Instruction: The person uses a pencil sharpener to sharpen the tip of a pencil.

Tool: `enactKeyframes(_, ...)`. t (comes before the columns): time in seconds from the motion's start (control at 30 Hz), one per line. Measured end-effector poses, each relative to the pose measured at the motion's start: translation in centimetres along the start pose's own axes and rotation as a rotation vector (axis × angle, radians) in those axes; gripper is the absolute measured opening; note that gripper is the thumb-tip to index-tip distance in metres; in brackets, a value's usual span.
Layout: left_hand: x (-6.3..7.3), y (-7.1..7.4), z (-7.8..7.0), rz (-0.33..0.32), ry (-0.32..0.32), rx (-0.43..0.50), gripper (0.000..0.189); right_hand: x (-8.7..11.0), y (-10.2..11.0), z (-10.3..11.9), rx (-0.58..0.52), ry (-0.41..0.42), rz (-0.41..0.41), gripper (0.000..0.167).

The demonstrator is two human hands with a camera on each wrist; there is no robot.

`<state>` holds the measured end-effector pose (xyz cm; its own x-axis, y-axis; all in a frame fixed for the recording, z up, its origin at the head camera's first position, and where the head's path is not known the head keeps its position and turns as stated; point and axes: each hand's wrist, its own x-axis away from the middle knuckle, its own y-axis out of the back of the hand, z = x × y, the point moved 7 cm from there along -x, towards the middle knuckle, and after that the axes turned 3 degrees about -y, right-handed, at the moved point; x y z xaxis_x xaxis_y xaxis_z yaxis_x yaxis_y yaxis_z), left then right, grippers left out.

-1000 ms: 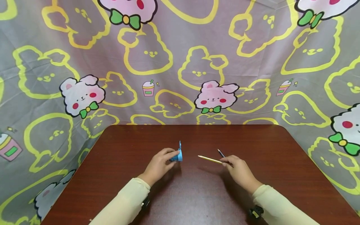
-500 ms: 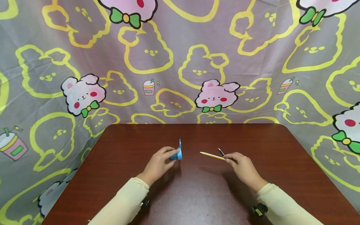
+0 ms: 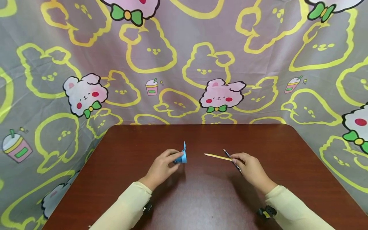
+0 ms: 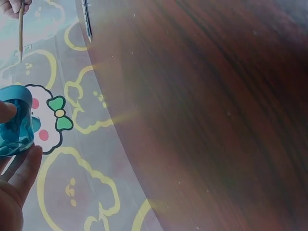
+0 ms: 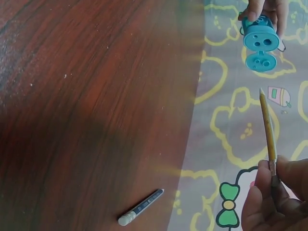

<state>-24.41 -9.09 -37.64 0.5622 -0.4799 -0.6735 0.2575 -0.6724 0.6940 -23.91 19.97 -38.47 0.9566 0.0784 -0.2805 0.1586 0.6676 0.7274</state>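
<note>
My left hand [image 3: 159,167] grips a blue pencil sharpener [image 3: 181,157] above the table, its lid flipped up. In the right wrist view the sharpener [image 5: 261,39] shows round holes in its end, facing the other hand. Between the thumb and fingers of my right hand [image 3: 251,168] is a yellow pencil [image 5: 267,126], its pale pointed tip aimed at the sharpener, with a gap between them. A dark patterned pencil [image 5: 142,207] with a white end lies on the table, partly covered by the right hand in the head view.
The brown wooden table [image 3: 195,198] extends beneath both hands. Behind it and at the sides hangs a grey cloth [image 3: 178,57] printed with yellow outlines and rabbit figures.
My right hand has shifted slightly right with the yellow pencil, and more of the dark pencil shows past it. The left hand and the sharpener have stayed nearly still.
</note>
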Motion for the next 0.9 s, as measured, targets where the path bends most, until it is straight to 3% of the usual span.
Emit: enactKeyframes(0.9, -0.4, 0.1, -1.6, -0.032, -0.066, 0.049, 0.047, -0.3, 0.1, 1.6, -0.151, -0.051, 0.115, 0.016)
